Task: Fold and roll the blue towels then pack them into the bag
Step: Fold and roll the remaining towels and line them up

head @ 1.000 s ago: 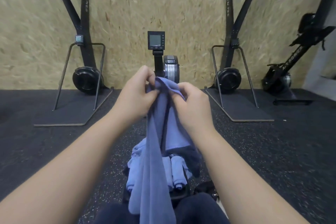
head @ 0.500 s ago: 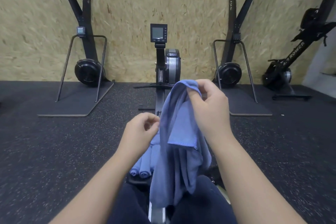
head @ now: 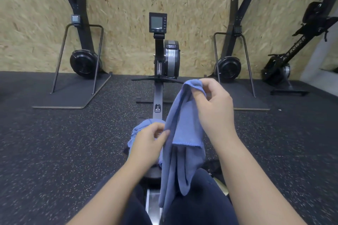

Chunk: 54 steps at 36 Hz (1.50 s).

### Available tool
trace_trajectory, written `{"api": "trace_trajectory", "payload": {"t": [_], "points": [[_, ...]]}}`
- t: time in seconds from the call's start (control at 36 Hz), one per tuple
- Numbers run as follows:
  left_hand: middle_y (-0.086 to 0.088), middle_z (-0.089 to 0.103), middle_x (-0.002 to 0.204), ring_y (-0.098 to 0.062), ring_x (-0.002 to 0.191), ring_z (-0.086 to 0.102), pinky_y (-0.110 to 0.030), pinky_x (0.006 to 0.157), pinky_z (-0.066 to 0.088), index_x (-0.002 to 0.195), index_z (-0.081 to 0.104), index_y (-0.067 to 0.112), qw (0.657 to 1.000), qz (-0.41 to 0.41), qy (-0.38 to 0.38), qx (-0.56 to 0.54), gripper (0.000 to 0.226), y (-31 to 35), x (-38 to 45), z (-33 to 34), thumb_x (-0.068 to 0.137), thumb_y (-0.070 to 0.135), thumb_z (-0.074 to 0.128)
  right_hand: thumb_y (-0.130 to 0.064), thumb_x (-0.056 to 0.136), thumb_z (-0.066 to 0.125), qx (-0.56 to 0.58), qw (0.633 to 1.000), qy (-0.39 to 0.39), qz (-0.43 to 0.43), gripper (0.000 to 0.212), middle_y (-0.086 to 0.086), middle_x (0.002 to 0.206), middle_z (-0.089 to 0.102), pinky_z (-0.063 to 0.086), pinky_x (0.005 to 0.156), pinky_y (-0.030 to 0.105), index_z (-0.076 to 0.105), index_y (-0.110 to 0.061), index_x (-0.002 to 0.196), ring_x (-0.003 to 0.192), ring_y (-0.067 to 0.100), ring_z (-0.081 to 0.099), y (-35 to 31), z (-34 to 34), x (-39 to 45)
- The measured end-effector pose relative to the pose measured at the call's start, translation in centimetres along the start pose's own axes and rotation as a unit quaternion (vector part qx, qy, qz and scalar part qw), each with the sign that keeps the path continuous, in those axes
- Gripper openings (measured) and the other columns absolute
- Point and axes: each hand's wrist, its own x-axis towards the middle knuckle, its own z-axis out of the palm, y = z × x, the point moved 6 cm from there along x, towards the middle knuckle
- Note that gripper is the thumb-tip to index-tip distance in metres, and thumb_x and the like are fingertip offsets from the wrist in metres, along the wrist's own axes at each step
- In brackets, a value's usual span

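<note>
A blue towel hangs loosely in front of me, down over my lap. My right hand pinches its top corner up high. Lower and to the left, my left hand has its thumb and fingers at the towel's left edge, pinching it. Behind my left hand lies a heap of more blue towels on the rail of the rowing machine; most of it is hidden by my hand. A dark bag shows partly under my right forearm.
I sit on a rowing machine whose rail runs forward to a monitor. Ski-trainer stands are at the left and right against the chipboard wall. Another rower leans at far right. Black rubber floor lies all around.
My left hand let go of the towel's top and dropped down to its left edge. My right hand still holds the top corner.
</note>
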Motion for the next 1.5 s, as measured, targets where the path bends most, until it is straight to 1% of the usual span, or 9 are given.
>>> {"api": "trace_trajectory", "payload": {"t": [0.19,0.42,0.61,0.72,0.83,1.06,1.25,1.42,1.5], "points": [[0.016,0.067,0.065,0.004,0.06,0.057,-0.021,0.066,0.046,0.085,0.066,0.016,0.985,-0.042,0.054,-0.16,0.017,-0.1,0.7,-2.9,0.096,0.008,0.055,-0.013,0.09,0.061,-0.042,0.999,-0.026,-0.002,0.025,-0.003,0.088,0.063,0.039,0.066,0.013,0.059,-0.035,0.081,0.078,0.005,0.056,1.2,-0.7,-0.3],[0.012,0.067,0.078,-0.001,0.072,0.056,-0.018,0.07,0.045,0.086,0.066,0.022,0.982,0.042,0.068,-0.169,0.017,4.5,1.8,-5.1,0.096,0.014,0.055,-0.009,0.08,0.073,-0.105,0.988,-0.109,-0.036,0.006,-0.002,0.09,0.058,0.039,0.068,0.014,0.068,-0.011,0.079,0.075,0.007,0.052,1.1,2.7,-2.6],[0.016,0.068,0.071,0.003,0.065,0.055,-0.013,0.064,0.043,0.082,0.067,0.029,0.99,0.099,0.01,-0.101,0.024,6.1,1.7,-5.4,0.093,0.009,0.059,-0.013,0.082,0.073,-0.044,0.989,-0.138,-0.017,0.058,-0.008,0.101,0.066,0.037,0.079,0.005,0.05,-0.028,0.134,0.091,0.001,0.055,0.3,4.2,-3.4],[0.016,0.067,0.072,0.001,0.066,0.057,-0.017,0.066,0.044,0.084,0.063,0.024,0.99,0.103,-0.001,-0.096,0.008,5.6,1.6,-5.1,0.089,0.019,0.065,-0.018,0.081,0.07,-0.096,0.986,-0.111,-0.085,0.022,-0.001,0.098,0.069,0.037,0.078,0.01,0.07,-0.017,0.104,0.09,0.006,0.054,-0.1,4.8,-3.5],[0.012,0.059,0.068,-0.001,0.059,0.048,-0.018,0.059,0.038,0.087,0.056,0.024,0.988,0.08,-0.018,-0.131,0.015,4.8,1.6,-4.8,0.076,0.031,0.063,-0.022,0.082,0.064,-0.115,0.986,-0.087,-0.084,0.009,-0.002,0.083,0.065,0.034,0.068,0.014,0.068,-0.014,0.086,0.08,0.007,0.05,0.6,4.6,-3.6],[0.016,0.054,0.071,-0.001,0.062,0.046,-0.018,0.058,0.036,0.083,0.047,0.031,0.994,0.098,0.003,0.054,0.036,3.6,0.8,-4.8,0.075,-0.002,0.057,-0.014,0.086,0.067,-0.116,0.99,-0.052,-0.059,0.003,0.0,0.082,0.063,0.038,0.072,0.022,0.066,-0.014,0.083,0.079,0.008,0.05,1.0,2.9,-3.0],[0.006,0.057,0.077,-0.011,0.069,0.051,-0.032,0.068,0.045,0.085,0.05,0.027,0.995,0.048,0.035,0.076,0.032,1.3,0.7,-5.2,0.073,-0.003,0.057,-0.014,0.087,0.067,-0.106,0.994,-0.004,-0.014,0.001,-0.005,0.082,0.062,0.04,0.071,0.019,0.067,-0.014,0.088,0.076,0.006,0.052,2.0,0.6,-2.1],[0.019,0.066,0.07,0.002,0.062,0.055,-0.014,0.057,0.042,0.076,0.063,0.03,0.997,0.0,0.035,0.064,0.025,-0.9,0.6,-5.4,0.079,0.006,0.071,-0.016,0.086,0.068,-0.109,0.994,0.024,0.013,0.005,-0.007,0.086,0.06,0.035,0.068,0.006,0.066,-0.021,0.087,0.079,-0.004,0.052,2.9,-0.7,-1.8],[0.011,0.069,0.067,-0.002,0.059,0.052,-0.019,0.059,0.041,0.067,0.071,0.031,0.999,0.001,0.024,0.045,0.023,-1.2,0.8,-5.4,0.084,0.015,0.072,-0.015,0.085,0.069,-0.112,0.993,0.015,0.024,0.005,-0.004,0.093,0.053,0.036,0.071,0.007,0.067,-0.02,0.086,0.08,-0.003,0.052,3.3,-0.7,-1.9]]}}
